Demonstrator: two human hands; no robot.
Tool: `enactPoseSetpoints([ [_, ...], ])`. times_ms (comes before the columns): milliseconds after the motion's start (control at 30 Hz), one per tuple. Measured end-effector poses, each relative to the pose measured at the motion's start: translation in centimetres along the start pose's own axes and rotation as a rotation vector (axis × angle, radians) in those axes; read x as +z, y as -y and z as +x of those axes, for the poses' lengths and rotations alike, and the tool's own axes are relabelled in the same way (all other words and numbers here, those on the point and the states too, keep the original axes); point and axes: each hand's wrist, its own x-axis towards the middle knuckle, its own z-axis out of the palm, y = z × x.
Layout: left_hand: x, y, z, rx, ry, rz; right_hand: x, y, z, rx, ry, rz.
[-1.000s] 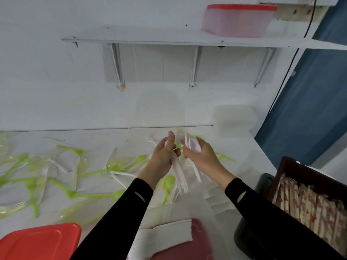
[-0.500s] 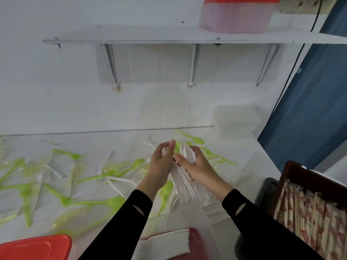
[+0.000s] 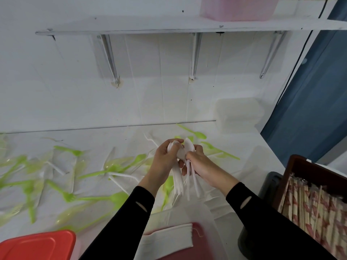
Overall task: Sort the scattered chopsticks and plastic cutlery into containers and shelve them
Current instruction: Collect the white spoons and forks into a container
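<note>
Left hand (image 3: 165, 160) and right hand (image 3: 201, 164) are both grasping white spoons (image 3: 181, 152), bowls up. Best to be nesting bowls, squaring handles, before boxing; green forks (image 3: 112, 167) are waiting.

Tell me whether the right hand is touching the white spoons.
Touching. The head view shows the right hand curled round the handles of the white spoons; the left hand grips them too.

You have one pink container (image 3: 236, 8) on the shelf (image 3: 131, 25). Below the shelf: one red lid (image 3: 37, 244), one chopstick box (image 3: 308, 167), over ten green utensils (image 3: 116, 197), and a white cutlery bunch (image 3: 178, 181) too tight to count.
</note>
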Motion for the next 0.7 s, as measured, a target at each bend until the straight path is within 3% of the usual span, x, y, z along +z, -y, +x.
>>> enactPoseSetpoints([
  [133,0.2,0.2,-0.1,0.063,0.004,0.083,-1.4,0.2,0.2,0.146,0.200,0.067],
  [200,0.5,0.2,-0.2,0.116,-0.018,0.109,-2.1,0.2,0.2,0.212,0.223,0.041],
  [333,0.4,0.4,0.5,0.169,-0.199,0.028,-2.0,0.2,0.6,0.226,0.008,0.085],
  [467,-0.2,0.2,1.0,0.113,-0.330,-0.164,-2.4,-0.1,1.2,0.182,-0.192,0.122],
  [567,0.0,0.2,0.9,0.057,-0.261,-0.088,-2.7,0.0,1.2,0.173,-0.203,0.231],
  [700,0.3,0.3,0.3,0.016,-0.045,-0.038,-2.0,0.2,0.5,0.212,-0.054,0.307],
])
